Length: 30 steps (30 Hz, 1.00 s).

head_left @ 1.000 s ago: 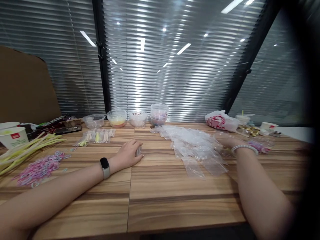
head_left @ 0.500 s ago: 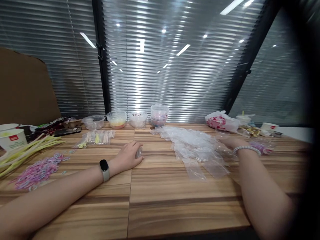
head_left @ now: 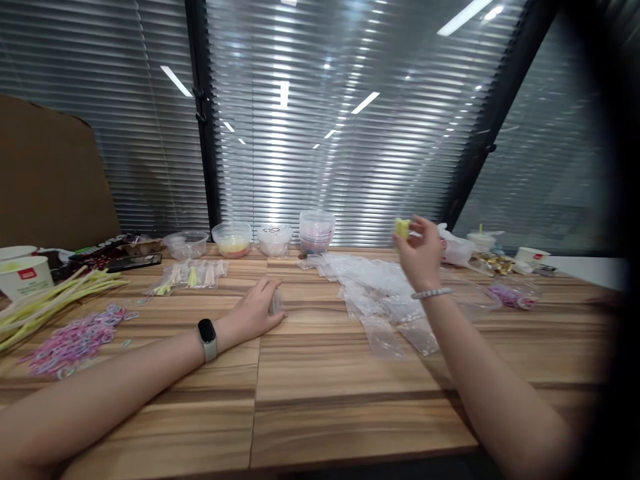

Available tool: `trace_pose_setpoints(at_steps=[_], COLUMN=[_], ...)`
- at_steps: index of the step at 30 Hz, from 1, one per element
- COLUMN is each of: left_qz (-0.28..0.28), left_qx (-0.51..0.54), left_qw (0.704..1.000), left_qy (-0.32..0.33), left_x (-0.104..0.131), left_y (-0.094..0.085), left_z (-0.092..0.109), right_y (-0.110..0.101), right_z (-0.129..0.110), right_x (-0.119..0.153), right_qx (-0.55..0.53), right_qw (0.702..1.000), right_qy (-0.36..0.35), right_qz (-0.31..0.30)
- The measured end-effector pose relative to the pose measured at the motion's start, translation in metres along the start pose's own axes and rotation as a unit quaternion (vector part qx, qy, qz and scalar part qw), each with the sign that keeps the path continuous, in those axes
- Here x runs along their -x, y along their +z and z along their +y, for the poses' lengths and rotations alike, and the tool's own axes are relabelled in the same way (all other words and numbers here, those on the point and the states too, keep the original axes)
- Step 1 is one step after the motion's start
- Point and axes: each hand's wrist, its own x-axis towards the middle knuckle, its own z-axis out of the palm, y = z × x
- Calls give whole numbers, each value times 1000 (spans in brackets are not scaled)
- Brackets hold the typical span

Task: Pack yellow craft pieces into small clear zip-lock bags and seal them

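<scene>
My left hand (head_left: pixel 254 312) rests on the table, fingers curled around a small clear, greyish object (head_left: pixel 275 302) whose kind I cannot make out. Raised above the right side of the table, my right hand (head_left: pixel 423 252) pinches a small yellow piece (head_left: pixel 402 228) between thumb and fingers; its exact kind is unclear. Below and left of that hand lies a spread pile of clear plastic bags (head_left: pixel 373 287). Behind my left hand, a flat clear bag (head_left: pixel 205 274) holds small yellow and pale pieces.
Clear plastic bowls (head_left: pixel 233 233) and a stacked set of bowls (head_left: pixel 317 227) line the back edge. Pink and purple rings (head_left: pixel 75 340), yellow strips (head_left: pixel 55 297) and a paper cup (head_left: pixel 26 279) are at left. A bag of purple rings (head_left: pixel 515 295) lies at right.
My right hand has come up and leftward from the right side of the table and now shows a yellow piece in its fingers. My left hand stays nearly still.
</scene>
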Motion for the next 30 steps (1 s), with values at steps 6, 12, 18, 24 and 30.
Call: trace_pose_setpoints(at_steps=[6, 12, 18, 24, 30], left_qz=[11, 20, 17, 45, 82], left_qx=[-11, -39, -22, -3, 12], left_qw=[999, 997, 998, 998, 996], left_qy=[36, 66, 60, 47, 45], left_x=[-2, 0, -1, 0, 0], left_y=[-2, -7, -9, -5, -2], left_z=[0, 3, 5, 2, -1], right_y=[67, 69, 73, 73, 72], right_z=[-93, -135, -128, -119, -113], right_x=[94, 139, 149, 159, 163], right_qx=[-280, -321, -304, -218, -148], right_qw=[916, 867, 866, 858, 867], right_qy=[184, 235, 241, 250, 173], right_qz=[-219, -299, -316, -391, -443])
